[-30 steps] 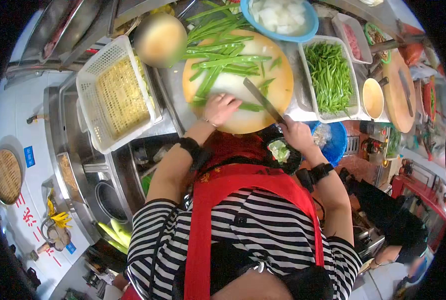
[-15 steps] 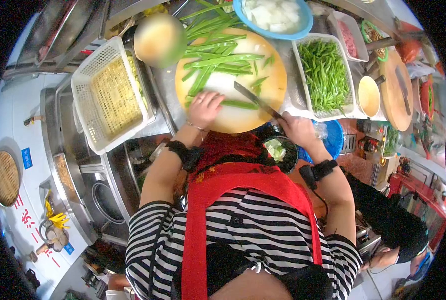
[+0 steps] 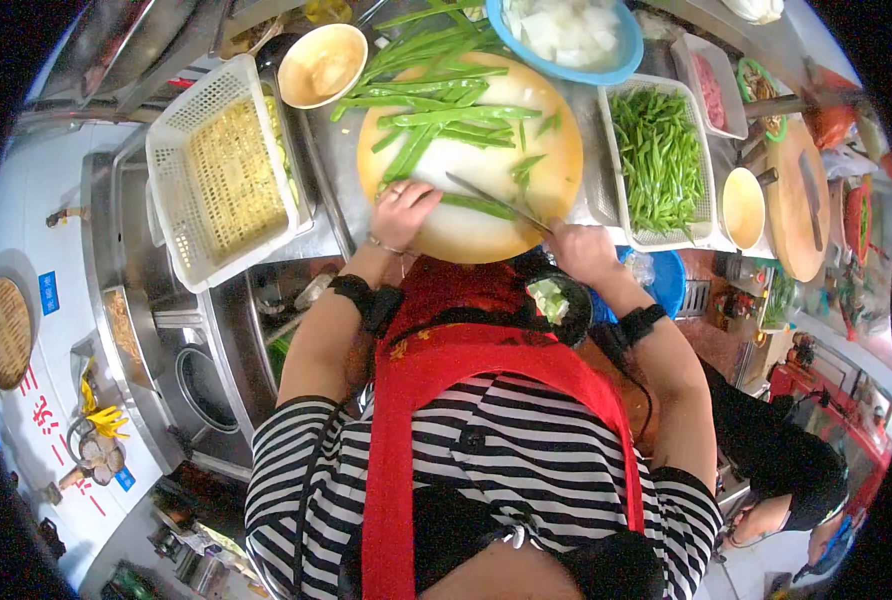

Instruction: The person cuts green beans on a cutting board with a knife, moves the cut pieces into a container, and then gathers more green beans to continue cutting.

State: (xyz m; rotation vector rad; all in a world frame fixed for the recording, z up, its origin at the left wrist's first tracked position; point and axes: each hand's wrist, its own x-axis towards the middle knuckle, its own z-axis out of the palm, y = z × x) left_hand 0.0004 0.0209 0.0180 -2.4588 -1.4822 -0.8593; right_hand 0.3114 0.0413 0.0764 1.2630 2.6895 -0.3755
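On the round yellowish cutting board (image 3: 446, 238), my left hand (image 3: 404, 210) presses its bent fingers down on the left end of a flat green bean (image 3: 474, 205). My right hand (image 3: 583, 252) grips a knife (image 3: 501, 203) by its handle; the blade points up and left and lies across or just above that bean, and whether it touches cannot be told. Behind my left hand lie several whole flat beans (image 3: 446, 115) on the board. A few slant-cut bean pieces (image 3: 526, 170) are scattered on its right side.
To the right stands a white basket (image 3: 710, 205) of sliced beans, beyond it a pink-filled tray (image 3: 731, 120). A blue bowl (image 3: 631, 60) of white chunks overhangs the board's back. Left are a beige bowl (image 3: 323, 65) and white basket (image 3: 171, 200). Another person (image 3: 786, 450) is at lower right.
The knife and my right hand have shifted left, and the blade now lies closer over the bean. My left hand stays on the bean. The view has shifted slightly.
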